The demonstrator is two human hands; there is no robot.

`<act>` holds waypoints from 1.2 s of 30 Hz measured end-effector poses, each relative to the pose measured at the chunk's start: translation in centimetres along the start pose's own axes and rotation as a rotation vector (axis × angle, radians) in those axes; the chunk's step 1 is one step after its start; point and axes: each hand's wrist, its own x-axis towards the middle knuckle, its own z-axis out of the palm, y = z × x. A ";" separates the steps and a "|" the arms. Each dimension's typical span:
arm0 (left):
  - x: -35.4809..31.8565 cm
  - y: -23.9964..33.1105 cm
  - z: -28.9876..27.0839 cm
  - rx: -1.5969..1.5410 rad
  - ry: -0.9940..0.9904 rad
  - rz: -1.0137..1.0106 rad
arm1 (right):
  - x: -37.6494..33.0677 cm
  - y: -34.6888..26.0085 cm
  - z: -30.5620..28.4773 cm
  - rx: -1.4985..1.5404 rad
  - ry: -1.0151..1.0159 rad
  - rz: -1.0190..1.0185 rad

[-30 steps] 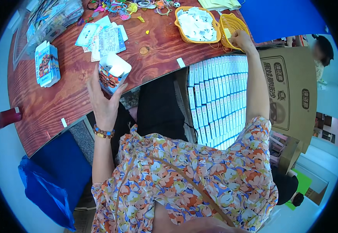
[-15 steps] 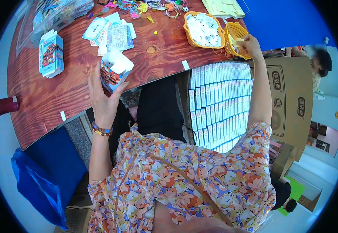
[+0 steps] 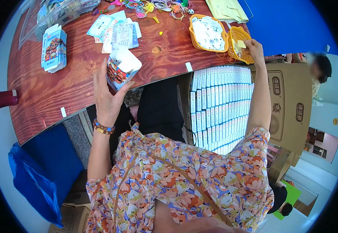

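Near the table's front edge, my left hand [image 3: 108,95] grips a small printed carton [image 3: 116,76] whose flaps stand up at its open top. The carton is tilted, and something dark shows just inside; I cannot make out what. Over at the right, my right hand [image 3: 256,50] is at the smaller yellow basket [image 3: 248,59], fingertips pinching a pale yellow paper slip [image 3: 241,44]. More slips lie in that basket. Beside it stands a larger yellow basket [image 3: 192,34] full of small white packets [image 3: 209,33].
Flattened cartons [image 3: 53,50] are stacked at left, with loose cards [image 3: 121,37] nearer the middle. Colourful trinkets [image 3: 153,6] and yellow sheets [image 3: 227,9] lie farther back. A big cardboard box [image 3: 289,105] holds rows of filled cartons [image 3: 219,105]. A dark red jar [image 3: 5,99] stands left.
My right hand has risen slightly from inside the smaller basket, with a yellow slip at its fingertips. The left hand still holds the carton. The whole view has shifted a little.
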 end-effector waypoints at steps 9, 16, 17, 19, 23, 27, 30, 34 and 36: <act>0.1 0.8 1.0 0.057 -0.023 0.071 | -15.3 -18.2 9.0 0.359 -0.295 -0.446; -0.4 1.2 0.1 0.062 0.021 0.046 | -21.3 -23.3 19.1 0.333 -0.286 -0.752; -0.4 1.0 0.2 0.056 0.056 0.062 | -21.7 -23.8 19.3 0.070 -0.258 -0.826; -0.6 0.5 0.0 0.101 0.062 0.053 | -21.9 -24.1 19.6 -0.200 -0.297 -0.963; -0.9 0.0 -0.4 0.108 0.062 0.030 | -21.2 -23.9 19.1 -0.017 -0.403 -0.905; -0.6 0.2 -0.4 0.089 0.076 0.015 | -20.7 -23.0 18.8 0.207 -0.395 -0.850; -0.6 0.0 -0.3 0.066 0.070 0.006 | -21.2 -23.2 18.0 0.170 -0.394 -0.884; -0.6 0.0 -0.2 0.090 0.057 0.045 | -20.5 -24.4 16.4 -0.234 -0.383 -1.187; -0.6 0.1 -0.2 0.107 0.032 0.033 | -20.1 -25.1 16.1 -0.330 -0.425 -1.215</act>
